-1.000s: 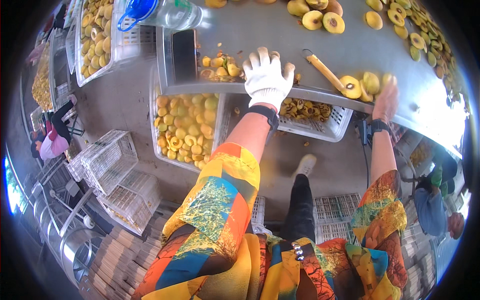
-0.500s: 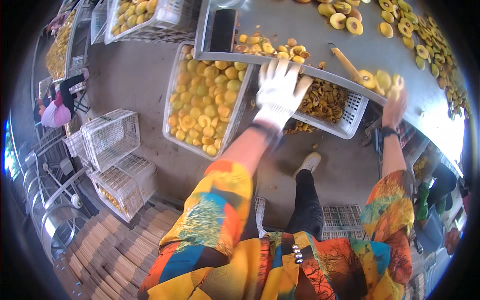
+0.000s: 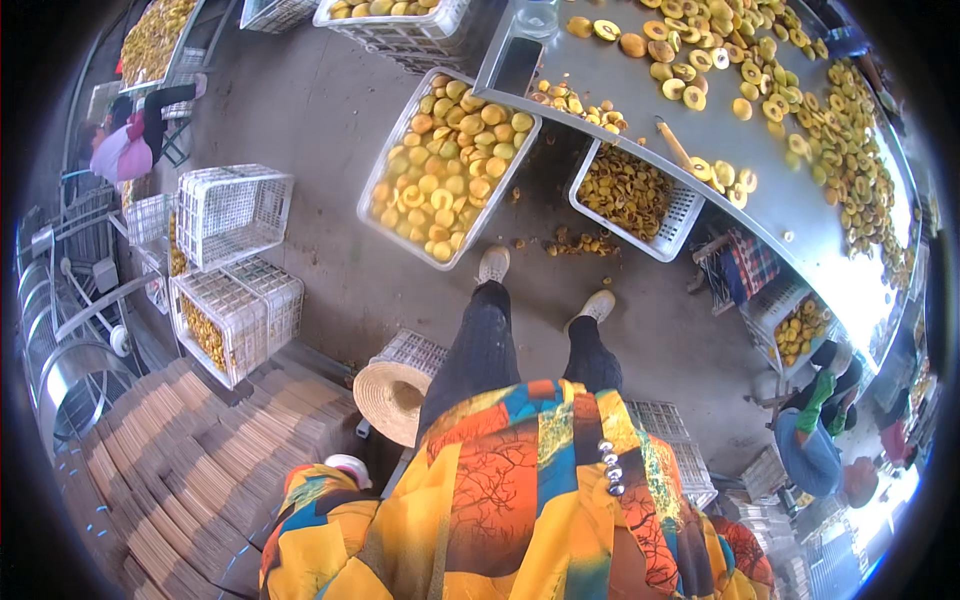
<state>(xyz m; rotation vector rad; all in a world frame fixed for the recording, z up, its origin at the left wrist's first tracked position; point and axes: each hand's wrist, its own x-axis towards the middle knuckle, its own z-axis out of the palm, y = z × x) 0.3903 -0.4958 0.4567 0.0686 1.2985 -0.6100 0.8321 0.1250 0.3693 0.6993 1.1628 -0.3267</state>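
Note:
Neither of my hands shows; my left sleeve [image 3: 318, 515] and right sleeve [image 3: 745, 555] hang low at the picture's bottom. Beside the left sleeve is a small white-and-pinkish object [image 3: 348, 466] that I cannot make out. Ahead, on the metal table [image 3: 610, 85], lie halved yellow peach-like fruits [image 3: 690, 72] in loose heaps. A tool with a yellowish handle [image 3: 675, 148] rests near the table's close edge, several cut halves [image 3: 728, 178] beside it. A white crate of whole-looking yellow fruits [image 3: 440, 175] stands on the floor, left of a smaller basket of brownish scraps [image 3: 628, 190].
White crates [image 3: 235, 215] are stacked at left, near flattened cardboard [image 3: 165, 455]. A straw hat [image 3: 393, 403] lies by my left leg. One person [image 3: 125, 150] sits far left; another in green gloves [image 3: 812, 435] is at right. Scraps [image 3: 582, 242] litter the floor.
Both hands, earlier at the table's near edge, have left the view. The cut halves by my right hand now lie on the table. The table appears farther off, and both my shoes show.

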